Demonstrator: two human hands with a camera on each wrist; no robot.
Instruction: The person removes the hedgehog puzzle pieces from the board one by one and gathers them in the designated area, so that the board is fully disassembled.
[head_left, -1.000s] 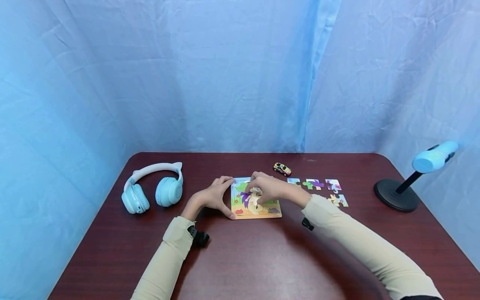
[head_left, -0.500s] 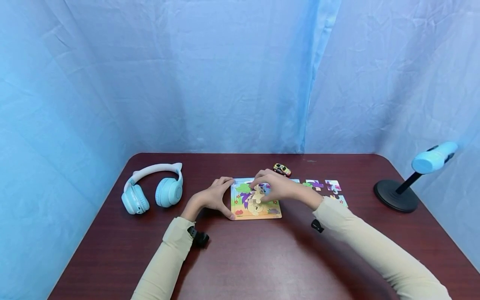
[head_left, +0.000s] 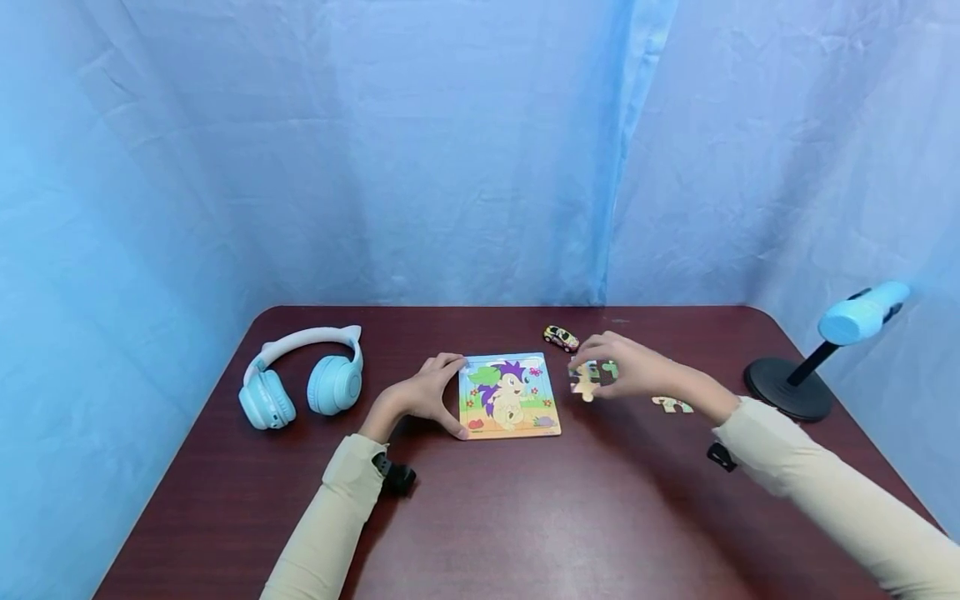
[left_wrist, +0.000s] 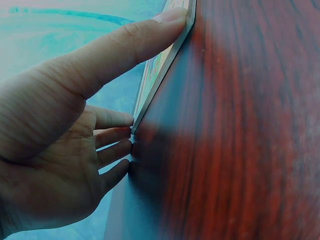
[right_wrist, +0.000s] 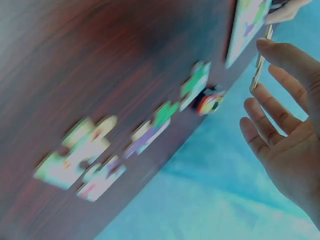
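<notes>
Pinched between our right hand [head_left: 637, 371] thumb and fingertips is a flat, thin puzzle piece [head_left: 584, 382], lifted just clear of the table [head_left: 525, 517] to the right of the puzzle board [head_left: 508, 395]; the right wrist view shows the piece edge-on against the thumb, the other fingers spread loosely. Our left hand [head_left: 423, 398] braces the board's left edge, thumb on the near corner and fingers pressed straight against the far end, so the board sits squarely pinned. The board is a thin square with a cartoon picture inside a raised rim. Behind our right hand several loose pieces [right_wrist: 150, 131] lie flat, knobbed and glossy, and a small toy car [head_left: 561, 337] stands near the far edge. Open dark red wood grain stretches in front of the board. Smooth pale-blue headphones [head_left: 300, 385] with ear-shaped points rest well to the left, and a lamp [head_left: 825, 367] with a round black base stands at the far right.
</notes>
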